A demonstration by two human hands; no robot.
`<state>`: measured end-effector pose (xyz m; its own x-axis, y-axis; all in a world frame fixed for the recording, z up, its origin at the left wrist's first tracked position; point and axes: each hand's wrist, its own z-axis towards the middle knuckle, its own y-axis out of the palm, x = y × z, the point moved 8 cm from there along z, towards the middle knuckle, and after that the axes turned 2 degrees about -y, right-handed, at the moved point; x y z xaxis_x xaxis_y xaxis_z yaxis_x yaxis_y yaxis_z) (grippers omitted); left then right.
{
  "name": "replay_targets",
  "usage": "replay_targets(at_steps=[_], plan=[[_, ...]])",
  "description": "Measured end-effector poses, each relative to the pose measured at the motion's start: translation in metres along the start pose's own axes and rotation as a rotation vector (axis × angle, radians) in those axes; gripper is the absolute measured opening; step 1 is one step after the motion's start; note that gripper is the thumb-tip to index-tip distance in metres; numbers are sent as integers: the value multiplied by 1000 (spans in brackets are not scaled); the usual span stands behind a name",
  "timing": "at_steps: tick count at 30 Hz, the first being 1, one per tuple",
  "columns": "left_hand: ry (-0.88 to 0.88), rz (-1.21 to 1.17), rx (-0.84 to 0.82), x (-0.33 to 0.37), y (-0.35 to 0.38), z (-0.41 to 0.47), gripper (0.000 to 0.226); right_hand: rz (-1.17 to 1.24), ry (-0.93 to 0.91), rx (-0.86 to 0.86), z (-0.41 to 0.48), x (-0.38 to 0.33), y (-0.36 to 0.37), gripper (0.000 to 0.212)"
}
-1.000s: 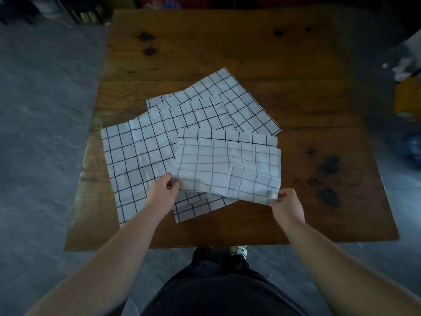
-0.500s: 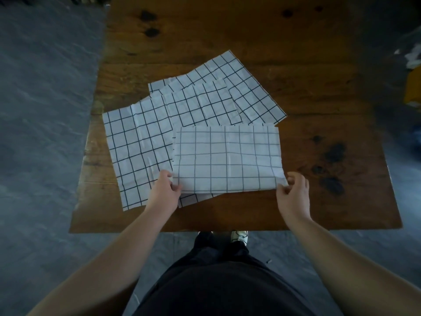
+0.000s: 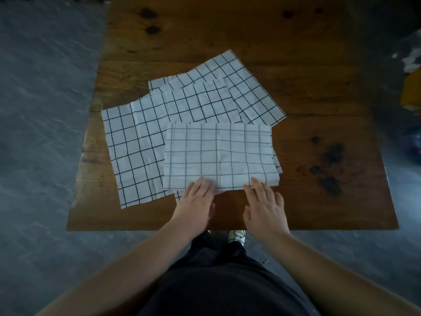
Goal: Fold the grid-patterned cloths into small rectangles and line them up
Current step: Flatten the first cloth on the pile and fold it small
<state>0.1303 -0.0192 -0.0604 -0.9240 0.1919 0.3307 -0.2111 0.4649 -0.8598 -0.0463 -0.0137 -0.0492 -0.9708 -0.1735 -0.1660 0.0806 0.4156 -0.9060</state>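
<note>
A white cloth with a faint grid (image 3: 218, 156), folded in half into a wide rectangle, lies on the wooden table (image 3: 319, 92) near its front edge. My left hand (image 3: 196, 201) and my right hand (image 3: 264, 206) lie flat, fingers spread, with the fingertips on the cloth's near edge. Neither hand grips anything. Beneath and behind it lie unfolded grid cloths: one to the left (image 3: 134, 151), one in the middle (image 3: 200, 101), one at the back right (image 3: 248, 87).
The table's front edge runs just behind my wrists. Dark knots mark the wood at the right (image 3: 330, 165). Grey floor surrounds the table. A yellow object (image 3: 412, 92) sits at the far right. My dark trousers and one shoe (image 3: 237, 236) show below.
The top cloth has been folded over and laid flat. Both hands let go of its near corners and moved inward to rest flat on its near edge.
</note>
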Motion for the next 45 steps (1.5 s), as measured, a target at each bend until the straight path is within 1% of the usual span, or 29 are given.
replay_targets(at_steps=[4,7,10,13,18,25,30,32,35,37,41,45], plan=[[6,63,-101,3,21,2,62,-119,-222,-80,4,-31,22,64],[2,81,-122,1,27,5,65,-114,-270,-133,14,-43,32,66],[7,135,-126,-4,31,5,67,-116,-276,-176,18,-45,41,68],[25,170,-115,-10,33,4,68,-116,-267,-181,17,-39,45,69],[18,188,-83,-31,32,-8,67,-112,-150,-170,10,-13,43,68],[-135,192,-66,-85,22,-33,67,-99,83,-167,-9,46,39,71],[-220,161,-44,-93,19,-40,72,-47,161,-159,-9,48,34,74],[-214,135,-43,-79,15,-37,73,-48,110,-162,-4,31,32,72],[-107,110,-56,-42,11,-22,71,-47,-55,-174,4,-13,30,67],[-41,129,-84,-22,16,-9,70,-51,-124,-166,12,-38,33,66],[9,168,-126,-14,28,2,68,-75,-162,-177,21,-52,39,65],[11,147,-103,-36,23,-8,67,-100,-113,-181,16,-23,39,65]])
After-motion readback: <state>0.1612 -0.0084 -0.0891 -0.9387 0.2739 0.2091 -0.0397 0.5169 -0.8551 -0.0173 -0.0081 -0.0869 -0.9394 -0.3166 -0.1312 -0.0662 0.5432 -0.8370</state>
